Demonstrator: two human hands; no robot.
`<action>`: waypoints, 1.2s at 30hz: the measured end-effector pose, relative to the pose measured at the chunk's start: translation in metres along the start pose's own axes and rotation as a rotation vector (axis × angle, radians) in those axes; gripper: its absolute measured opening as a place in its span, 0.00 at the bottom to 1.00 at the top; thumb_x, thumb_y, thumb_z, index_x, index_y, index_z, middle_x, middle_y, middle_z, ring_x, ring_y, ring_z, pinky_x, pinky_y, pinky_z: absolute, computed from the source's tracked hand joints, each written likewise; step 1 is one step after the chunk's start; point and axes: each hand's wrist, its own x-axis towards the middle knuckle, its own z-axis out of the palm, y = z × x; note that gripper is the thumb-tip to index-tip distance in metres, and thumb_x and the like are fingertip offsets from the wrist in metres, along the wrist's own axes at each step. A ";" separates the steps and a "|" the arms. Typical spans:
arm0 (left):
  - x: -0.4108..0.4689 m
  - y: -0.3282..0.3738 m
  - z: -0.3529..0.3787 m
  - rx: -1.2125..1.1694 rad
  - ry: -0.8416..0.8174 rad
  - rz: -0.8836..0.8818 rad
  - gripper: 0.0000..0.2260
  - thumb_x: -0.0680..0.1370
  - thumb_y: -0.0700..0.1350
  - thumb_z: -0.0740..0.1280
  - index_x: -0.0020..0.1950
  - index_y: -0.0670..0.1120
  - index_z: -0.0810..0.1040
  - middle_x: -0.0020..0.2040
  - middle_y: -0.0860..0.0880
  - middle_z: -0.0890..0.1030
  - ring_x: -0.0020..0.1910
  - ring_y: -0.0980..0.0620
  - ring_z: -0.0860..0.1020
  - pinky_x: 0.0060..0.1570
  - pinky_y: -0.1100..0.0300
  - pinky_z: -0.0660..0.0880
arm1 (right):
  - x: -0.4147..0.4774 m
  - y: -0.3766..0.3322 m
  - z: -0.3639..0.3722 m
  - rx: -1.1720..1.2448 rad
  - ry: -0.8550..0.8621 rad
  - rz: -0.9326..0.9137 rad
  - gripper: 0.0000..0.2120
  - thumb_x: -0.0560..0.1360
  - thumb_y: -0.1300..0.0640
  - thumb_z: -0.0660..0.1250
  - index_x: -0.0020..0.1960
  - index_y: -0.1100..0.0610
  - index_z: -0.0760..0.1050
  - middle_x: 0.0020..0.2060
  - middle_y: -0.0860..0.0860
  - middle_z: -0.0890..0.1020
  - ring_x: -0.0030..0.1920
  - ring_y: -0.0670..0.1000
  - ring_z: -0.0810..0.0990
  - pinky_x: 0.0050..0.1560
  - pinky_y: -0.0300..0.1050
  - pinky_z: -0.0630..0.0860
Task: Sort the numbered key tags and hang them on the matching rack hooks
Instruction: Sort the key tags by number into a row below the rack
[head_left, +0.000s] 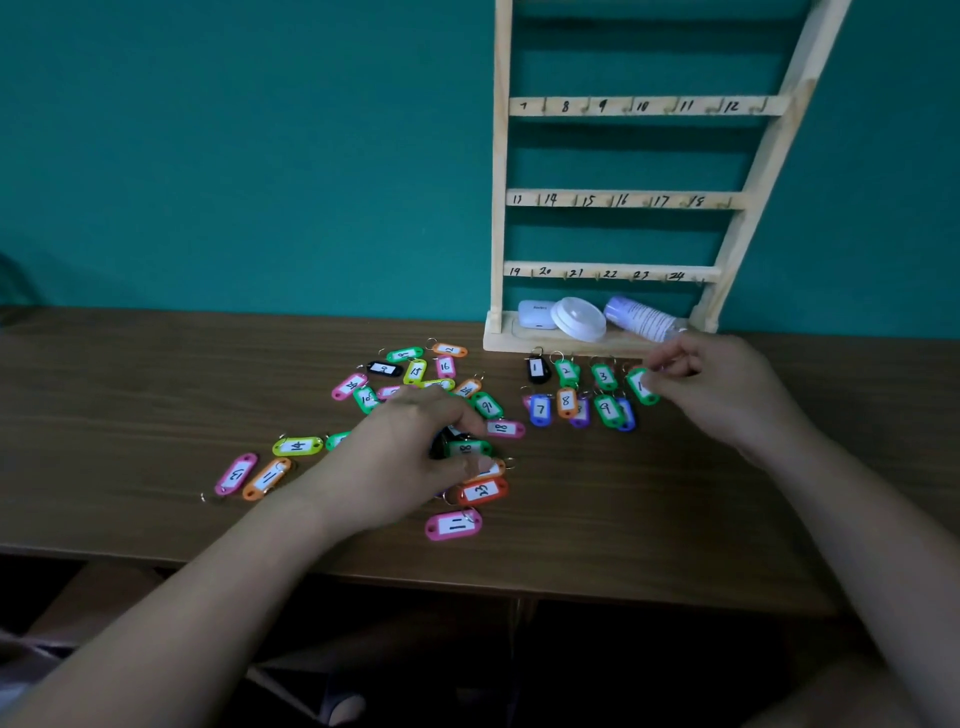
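Note:
A wooden rack (618, 199) with hooks numbered 7 to 24 leans on the teal wall; no tags hang on the visible hooks. Coloured numbered key tags lie scattered on the brown table (156, 395). In front of the rack, sorted tags sit in two rows: a black tag 1 (537, 369), green 2 (567, 372), green 3 (604, 376), then blue 7 (541, 410), orange 8 (566, 401), green 9 (607, 409). My right hand (701, 384) pinches a green tag (642, 385) at that upper row's right end. My left hand (410, 447) presses fingers on a green tag 18 (467, 448) in the pile.
On the rack's base shelf lie a white case (535, 313), a round white lid (577, 318) and a tipped bottle (643, 317). Loose tags reach left to a pink one (236, 474) and front to pink 11 (453, 525). The table's front edge runs below.

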 end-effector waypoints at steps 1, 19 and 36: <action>-0.001 0.002 0.000 0.003 0.006 0.013 0.13 0.78 0.58 0.74 0.60 0.57 0.82 0.56 0.61 0.80 0.59 0.60 0.74 0.58 0.60 0.73 | 0.000 0.003 -0.003 -0.030 -0.014 0.011 0.05 0.77 0.54 0.77 0.50 0.47 0.83 0.43 0.47 0.85 0.47 0.47 0.83 0.44 0.45 0.75; 0.006 0.012 -0.002 -0.037 0.034 0.049 0.08 0.79 0.54 0.75 0.54 0.53 0.82 0.49 0.60 0.81 0.52 0.61 0.78 0.51 0.65 0.73 | -0.014 0.001 0.001 -0.337 -0.109 0.023 0.10 0.79 0.48 0.74 0.58 0.48 0.79 0.42 0.47 0.82 0.42 0.46 0.80 0.41 0.46 0.74; 0.014 -0.051 -0.053 -0.070 0.243 -0.399 0.04 0.80 0.48 0.72 0.48 0.56 0.85 0.44 0.62 0.85 0.47 0.65 0.81 0.44 0.70 0.72 | -0.049 -0.040 0.047 -0.135 -0.236 -0.292 0.04 0.81 0.48 0.72 0.55 0.42 0.79 0.36 0.46 0.81 0.39 0.42 0.79 0.42 0.45 0.76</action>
